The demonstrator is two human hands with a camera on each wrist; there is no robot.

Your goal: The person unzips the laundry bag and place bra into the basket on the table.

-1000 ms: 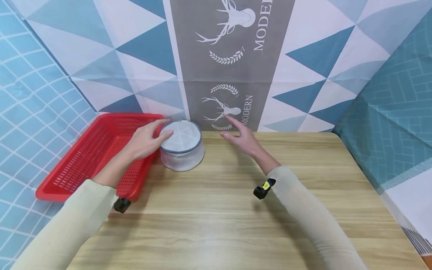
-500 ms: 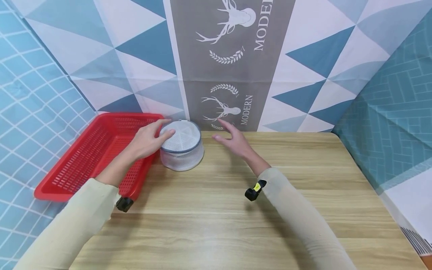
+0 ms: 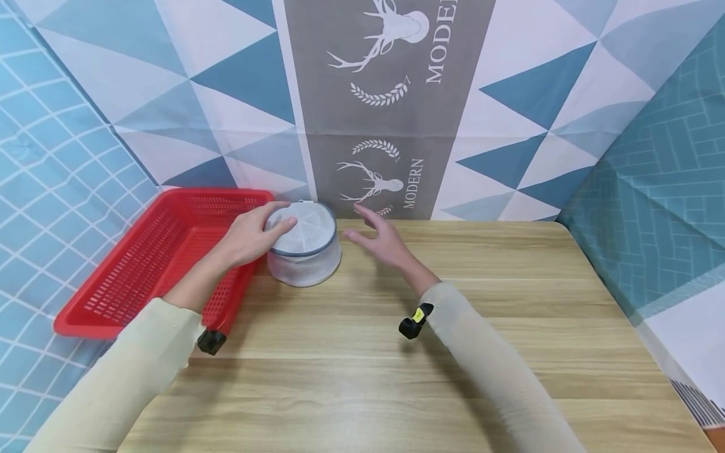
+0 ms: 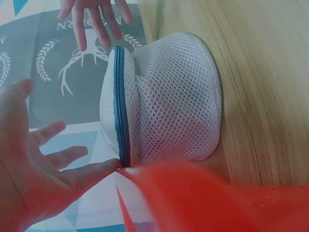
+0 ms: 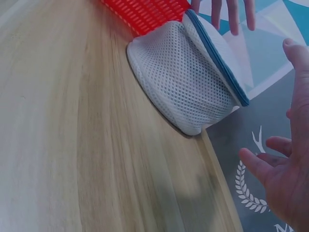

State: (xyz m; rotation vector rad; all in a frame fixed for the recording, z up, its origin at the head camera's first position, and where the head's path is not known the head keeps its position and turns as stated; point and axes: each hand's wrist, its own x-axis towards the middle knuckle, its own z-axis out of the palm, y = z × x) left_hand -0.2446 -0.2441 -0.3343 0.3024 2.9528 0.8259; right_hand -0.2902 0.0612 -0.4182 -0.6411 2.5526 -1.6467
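A round white mesh laundry bag (image 3: 306,267) with a blue-grey zip rim stands upright at the back of the table. My left hand (image 3: 249,236) is at the bag's left side, fingers spread. In the left wrist view, a fingertip of the left hand (image 4: 43,179) appears to meet the zip (image 4: 120,106) at the rim. To the right of the bag, my right hand (image 3: 379,239) is held in the air, fingers apart and holding nothing. A gap between the right hand (image 5: 280,174) and the mesh bag (image 5: 183,77) shows in the right wrist view.
A red plastic basket (image 3: 73,321) with slotted walls stands left of the bag, close against it. The wooden table (image 3: 351,377) meets a patterned backdrop (image 3: 385,126) behind the bag. Blue tile-patterned sheets (image 3: 51,157) hang at the sides.
My right hand has moved left, closer to the mesh bag. The left hand has shifted very slightly to the right. The bag has stayed almost in place.
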